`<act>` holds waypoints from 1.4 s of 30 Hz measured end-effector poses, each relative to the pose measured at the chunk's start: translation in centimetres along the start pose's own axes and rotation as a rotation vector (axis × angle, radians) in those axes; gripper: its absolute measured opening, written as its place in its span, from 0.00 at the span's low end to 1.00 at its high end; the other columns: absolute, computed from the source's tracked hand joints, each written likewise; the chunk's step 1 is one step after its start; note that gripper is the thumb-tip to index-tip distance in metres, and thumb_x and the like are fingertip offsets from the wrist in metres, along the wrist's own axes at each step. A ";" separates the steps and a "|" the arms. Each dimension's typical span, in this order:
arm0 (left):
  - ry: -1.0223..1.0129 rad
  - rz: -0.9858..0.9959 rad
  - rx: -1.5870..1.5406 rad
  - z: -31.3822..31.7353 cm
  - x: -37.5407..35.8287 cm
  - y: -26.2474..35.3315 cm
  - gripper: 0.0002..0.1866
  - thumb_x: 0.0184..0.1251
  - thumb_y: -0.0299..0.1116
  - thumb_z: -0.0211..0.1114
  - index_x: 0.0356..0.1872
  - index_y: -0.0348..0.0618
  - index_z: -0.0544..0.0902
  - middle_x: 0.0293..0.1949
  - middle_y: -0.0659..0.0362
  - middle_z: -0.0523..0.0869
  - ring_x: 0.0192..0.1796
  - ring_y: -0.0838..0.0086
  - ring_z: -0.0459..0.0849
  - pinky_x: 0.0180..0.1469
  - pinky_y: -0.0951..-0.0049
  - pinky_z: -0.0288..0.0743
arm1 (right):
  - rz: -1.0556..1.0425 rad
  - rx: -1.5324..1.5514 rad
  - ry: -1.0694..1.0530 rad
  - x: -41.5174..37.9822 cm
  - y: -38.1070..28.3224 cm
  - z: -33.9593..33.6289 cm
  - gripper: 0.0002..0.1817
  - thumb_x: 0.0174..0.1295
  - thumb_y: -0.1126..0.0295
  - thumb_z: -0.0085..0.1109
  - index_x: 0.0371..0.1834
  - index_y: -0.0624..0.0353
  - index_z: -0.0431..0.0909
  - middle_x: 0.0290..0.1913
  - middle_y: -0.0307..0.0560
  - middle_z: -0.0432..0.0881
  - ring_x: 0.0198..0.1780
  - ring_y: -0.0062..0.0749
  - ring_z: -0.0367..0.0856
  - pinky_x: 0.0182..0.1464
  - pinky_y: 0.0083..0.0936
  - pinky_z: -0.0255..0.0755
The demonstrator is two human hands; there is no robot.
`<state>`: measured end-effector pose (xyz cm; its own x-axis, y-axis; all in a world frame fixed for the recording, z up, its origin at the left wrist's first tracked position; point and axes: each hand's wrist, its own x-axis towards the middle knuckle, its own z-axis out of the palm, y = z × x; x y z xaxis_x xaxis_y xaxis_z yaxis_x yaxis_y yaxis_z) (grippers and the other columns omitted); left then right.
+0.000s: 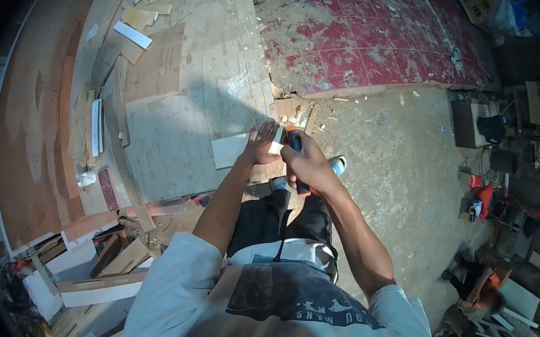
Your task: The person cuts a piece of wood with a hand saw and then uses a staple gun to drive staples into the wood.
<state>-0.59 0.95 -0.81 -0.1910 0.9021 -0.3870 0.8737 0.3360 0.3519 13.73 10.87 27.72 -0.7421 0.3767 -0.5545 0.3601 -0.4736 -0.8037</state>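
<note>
My right hand (309, 166) is wrapped round the black and orange handle of a tool (295, 140), just past the right edge of the wooden worktable (173, 165). Whatever blade the tool has is hard to make out. Fingers spread, my left hand (261, 145) lies flat on a pale board (227, 151) at the table's edge. The board's right end reaches close to the tool.
Wood offcuts (133, 35) and strips lie on the table's far left part. A large brown panel (40, 120) stands further left. Scrap wood (110, 276) is piled at lower left. At lower right, a person (480, 283) crouches near white pieces.
</note>
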 end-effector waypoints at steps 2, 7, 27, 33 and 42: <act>0.013 0.006 -0.013 0.0 -0.2 0.0 0.62 0.45 0.60 0.71 0.76 0.50 0.42 0.78 0.56 0.42 0.79 0.63 0.38 0.73 0.40 0.33 | 0.006 0.021 0.014 -1.8 -0.5 0.3 0.11 0.63 0.73 0.49 0.46 0.67 0.65 0.21 0.39 0.68 0.15 0.20 0.68 0.15 0.23 0.65; 0.053 0.020 -0.013 0.5 -0.1 -0.3 0.61 0.46 0.61 0.70 0.76 0.51 0.42 0.78 0.57 0.42 0.80 0.65 0.38 0.73 0.42 0.32 | 0.019 -0.055 0.010 -1.5 0.3 0.1 0.15 0.64 0.73 0.50 0.51 0.68 0.66 0.18 0.38 0.70 0.14 0.21 0.68 0.16 0.22 0.65; -0.003 -0.031 -0.010 -1.7 -0.3 0.9 0.60 0.48 0.60 0.70 0.77 0.53 0.43 0.78 0.59 0.42 0.80 0.66 0.39 0.75 0.45 0.34 | -0.021 -0.056 0.033 -2.3 3.3 0.0 0.11 0.64 0.74 0.48 0.47 0.65 0.65 0.17 0.38 0.69 0.12 0.23 0.69 0.14 0.23 0.65; -0.054 -0.063 0.061 -1.5 0.1 0.7 0.60 0.47 0.61 0.70 0.77 0.53 0.42 0.78 0.59 0.40 0.80 0.67 0.36 0.75 0.46 0.32 | -0.020 -0.143 0.056 6.4 9.7 -2.4 0.13 0.65 0.71 0.48 0.49 0.67 0.66 0.18 0.39 0.70 0.14 0.21 0.70 0.16 0.23 0.65; 0.000 -0.035 0.019 -1.1 -0.4 0.8 0.60 0.47 0.61 0.69 0.77 0.51 0.44 0.78 0.58 0.42 0.80 0.65 0.39 0.75 0.45 0.34 | -0.046 -0.033 0.046 -3.3 2.8 -0.2 0.12 0.63 0.73 0.48 0.46 0.68 0.66 0.16 0.38 0.70 0.12 0.22 0.69 0.14 0.22 0.64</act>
<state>-0.29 1.15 0.53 -0.2214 0.8898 -0.3990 0.8749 0.3620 0.3217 17.33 8.42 27.26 -0.7315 0.4341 -0.5258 0.3457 -0.4286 -0.8348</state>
